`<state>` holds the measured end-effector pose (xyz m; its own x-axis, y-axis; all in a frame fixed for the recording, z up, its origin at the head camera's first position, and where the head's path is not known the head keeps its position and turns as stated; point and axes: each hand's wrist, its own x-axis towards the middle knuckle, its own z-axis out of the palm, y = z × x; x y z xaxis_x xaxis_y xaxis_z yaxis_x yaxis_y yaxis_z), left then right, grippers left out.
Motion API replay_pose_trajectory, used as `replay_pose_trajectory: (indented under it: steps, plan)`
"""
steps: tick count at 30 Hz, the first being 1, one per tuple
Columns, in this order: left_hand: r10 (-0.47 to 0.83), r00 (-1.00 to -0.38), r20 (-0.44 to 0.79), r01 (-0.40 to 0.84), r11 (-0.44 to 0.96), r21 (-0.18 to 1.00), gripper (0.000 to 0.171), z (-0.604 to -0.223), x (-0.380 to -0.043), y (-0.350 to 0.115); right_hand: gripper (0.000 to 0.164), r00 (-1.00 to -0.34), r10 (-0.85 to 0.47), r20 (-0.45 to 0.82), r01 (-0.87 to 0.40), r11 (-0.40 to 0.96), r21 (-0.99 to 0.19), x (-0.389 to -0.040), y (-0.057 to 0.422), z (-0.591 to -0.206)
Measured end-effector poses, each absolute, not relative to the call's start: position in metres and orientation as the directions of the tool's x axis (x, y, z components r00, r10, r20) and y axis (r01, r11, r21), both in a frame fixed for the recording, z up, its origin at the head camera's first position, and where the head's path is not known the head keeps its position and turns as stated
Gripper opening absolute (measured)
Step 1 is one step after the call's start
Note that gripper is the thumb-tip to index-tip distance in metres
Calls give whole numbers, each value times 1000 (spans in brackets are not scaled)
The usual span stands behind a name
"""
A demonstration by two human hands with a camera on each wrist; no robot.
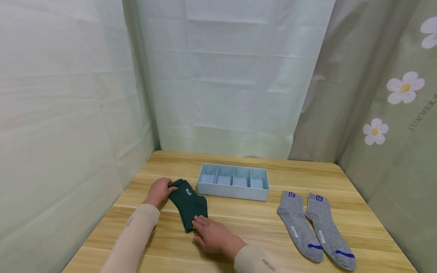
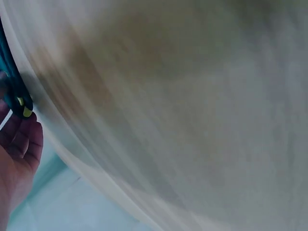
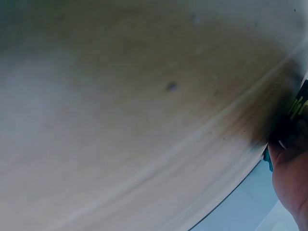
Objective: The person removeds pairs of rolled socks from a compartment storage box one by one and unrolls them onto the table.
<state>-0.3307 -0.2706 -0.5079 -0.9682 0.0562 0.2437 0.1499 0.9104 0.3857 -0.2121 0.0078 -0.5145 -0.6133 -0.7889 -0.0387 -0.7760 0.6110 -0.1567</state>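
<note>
Dark green socks [image 1: 189, 204] lie one over the other on the wooden table, with white COTTON lettering near their upper end. At that upper left end, my left hand [image 1: 161, 192] pinches the edge between thumb and fingers. The left wrist view shows this left hand [image 2: 21, 149] at the dark green edge, where small yellow marks show. My right hand [image 1: 215, 235] rests its extended fingers on the lower right end of the socks. In the right wrist view, the right hand [image 3: 291, 178] is beside dark fabric [image 3: 301, 103] with yellow markings; its fingers are partly in shadow.
Behind the green socks stands a pale blue box [image 1: 233, 190] with several compartments. Two grey socks [image 1: 300, 227] with blue labels and toe stripes lie side by side on the right of the wooden table [image 1: 252, 223]. Hanging cloth [image 1: 225, 94] encloses the table's back and sides.
</note>
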Motion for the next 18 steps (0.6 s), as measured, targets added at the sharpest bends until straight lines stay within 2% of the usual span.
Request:
replay_pose_trajectory:
  steps: [5,9,14,18]
  plan:
    - [50,-964,262,165,885,436,11,-510,-333,-277,55,-606,-795,-20,-784,602,-154,-213,8,-516]
    - [17,-964,265,146,867,476,15,-508,-338,-285,55,-600,-800,-11,-791,595,-144,-213,8,-519]
    - [-21,-970,240,96,881,463,11,-507,-343,-288,55,-597,-802,-14,-794,593,-134,-214,8,-519]
    - [8,-971,238,115,890,441,18,-508,-346,-287,55,-604,-797,-16,-789,601,-131,-215,9,-519]
